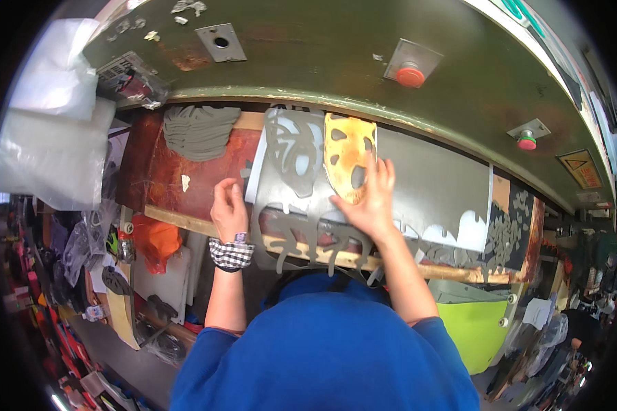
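Observation:
My right hand (371,204) grips a yellow sole-shaped cutting die (350,147) with several openings, its thumb by the lower left edge and its fingers along the right edge. The die lies on a grey sheet (298,198) with cut-outs, whose strips hang over the table's front edge. Just left of the die, a sole-shaped grey piece with holes (291,154) shows in the sheet. My left hand (230,211) hovers by the sheet's left edge, fingers loosely curled and apart, with nothing visible in them. A checkered band circles the left wrist.
Stacked grey cut pieces (200,130) lie at the back left of the red-brown table (178,179). Small grey scraps (507,229) heap at the right end. Behind stands a green machine beam (308,58) with a red button (410,75). Clear plastic bags (51,147) hang at left.

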`<action>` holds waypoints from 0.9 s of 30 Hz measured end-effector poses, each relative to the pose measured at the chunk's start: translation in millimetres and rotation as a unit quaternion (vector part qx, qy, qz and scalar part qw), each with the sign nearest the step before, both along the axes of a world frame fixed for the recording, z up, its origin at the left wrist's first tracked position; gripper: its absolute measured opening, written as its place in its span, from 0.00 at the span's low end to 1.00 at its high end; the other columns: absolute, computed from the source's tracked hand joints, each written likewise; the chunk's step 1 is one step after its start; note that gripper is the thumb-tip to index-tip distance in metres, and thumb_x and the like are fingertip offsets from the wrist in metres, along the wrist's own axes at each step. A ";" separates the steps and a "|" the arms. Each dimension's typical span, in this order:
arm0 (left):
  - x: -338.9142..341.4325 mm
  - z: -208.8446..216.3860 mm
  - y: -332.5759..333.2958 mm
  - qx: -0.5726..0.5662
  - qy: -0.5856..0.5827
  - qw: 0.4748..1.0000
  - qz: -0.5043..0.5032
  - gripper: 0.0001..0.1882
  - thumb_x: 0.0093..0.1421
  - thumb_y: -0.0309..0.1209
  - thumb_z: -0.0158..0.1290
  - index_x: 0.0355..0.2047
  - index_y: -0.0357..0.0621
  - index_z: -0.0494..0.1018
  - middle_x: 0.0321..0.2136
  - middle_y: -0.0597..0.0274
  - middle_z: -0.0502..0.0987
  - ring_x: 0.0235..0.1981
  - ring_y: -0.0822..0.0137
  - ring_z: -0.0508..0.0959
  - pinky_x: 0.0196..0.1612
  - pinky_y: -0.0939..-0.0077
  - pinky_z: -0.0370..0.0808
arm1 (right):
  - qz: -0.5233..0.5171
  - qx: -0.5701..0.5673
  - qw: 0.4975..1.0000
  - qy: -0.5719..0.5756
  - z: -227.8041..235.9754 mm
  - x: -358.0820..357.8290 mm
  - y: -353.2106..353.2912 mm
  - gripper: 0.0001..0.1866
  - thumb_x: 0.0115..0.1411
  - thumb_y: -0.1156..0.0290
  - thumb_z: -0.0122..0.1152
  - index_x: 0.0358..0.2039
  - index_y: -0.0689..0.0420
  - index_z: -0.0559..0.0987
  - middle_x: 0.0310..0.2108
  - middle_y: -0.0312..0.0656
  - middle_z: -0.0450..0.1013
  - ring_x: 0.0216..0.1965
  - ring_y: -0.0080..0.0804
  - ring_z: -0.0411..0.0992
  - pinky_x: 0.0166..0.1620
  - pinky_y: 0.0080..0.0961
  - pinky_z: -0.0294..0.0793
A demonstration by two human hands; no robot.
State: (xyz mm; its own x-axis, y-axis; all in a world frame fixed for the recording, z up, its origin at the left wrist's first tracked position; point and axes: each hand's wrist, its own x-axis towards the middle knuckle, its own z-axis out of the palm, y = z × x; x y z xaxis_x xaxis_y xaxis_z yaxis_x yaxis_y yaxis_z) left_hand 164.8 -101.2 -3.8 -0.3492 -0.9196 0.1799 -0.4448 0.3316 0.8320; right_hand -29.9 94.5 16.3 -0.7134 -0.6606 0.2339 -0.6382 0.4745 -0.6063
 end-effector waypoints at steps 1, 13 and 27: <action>-5.0 5.6 2.2 -0.010 0.001 1.000 -0.020 0.08 0.63 0.29 0.50 0.41 0.42 0.72 0.22 0.58 0.74 0.23 0.65 0.75 0.29 0.71 0.71 | -0.036 0.009 0.999 0.012 -2.8 13.6 -10.8 0.53 0.36 0.64 0.77 0.62 0.60 0.59 0.59 0.63 0.53 0.63 0.59 0.50 0.63 0.47 0.55; -74.4 27.4 67.6 -0.004 0.004 0.960 -0.280 0.11 0.66 0.35 0.47 0.36 0.40 0.73 0.22 0.53 0.75 0.24 0.52 0.76 0.28 0.64 0.72 | -0.037 -0.367 0.796 -0.480 32.5 54.4 60.8 0.50 0.46 0.86 0.67 0.66 0.59 0.48 0.58 0.57 0.63 0.57 0.41 0.66 0.55 0.31 0.70; -79.6 26.6 51.0 -0.051 -0.112 0.927 -0.354 0.11 0.61 0.32 0.49 0.26 0.36 0.70 0.24 0.40 0.74 0.28 0.42 0.75 0.33 0.52 0.71 | -0.022 -0.496 0.652 -0.572 25.4 33.7 79.8 0.40 0.51 0.70 0.64 0.62 0.61 0.56 0.56 0.57 0.65 0.53 0.44 0.69 0.61 0.40 0.64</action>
